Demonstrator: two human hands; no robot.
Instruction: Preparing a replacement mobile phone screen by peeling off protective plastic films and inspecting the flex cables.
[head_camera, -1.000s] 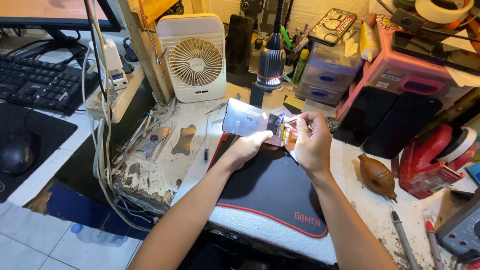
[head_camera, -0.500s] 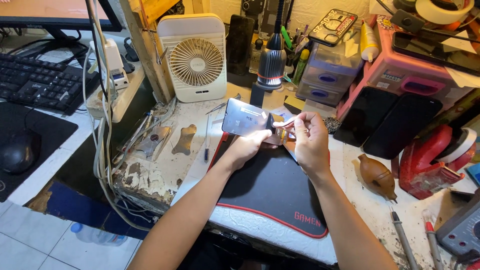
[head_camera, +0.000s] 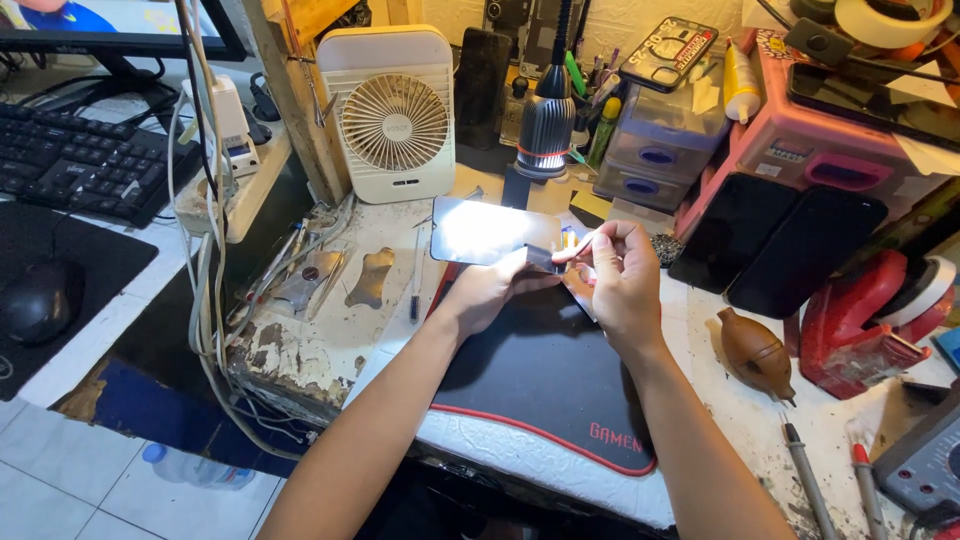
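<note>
A person's left hand holds up a flat, shiny phone panel that reflects lamp glare. The right hand pinches at the panel's right edge with thumb and forefinger. Both hover above a black mat with red trim on a cluttered surface. A white desk fan stands behind, and a brown rubber air blower lies to the right.

right hand now pinching at phone panel edge, fingers drawn closer
</note>
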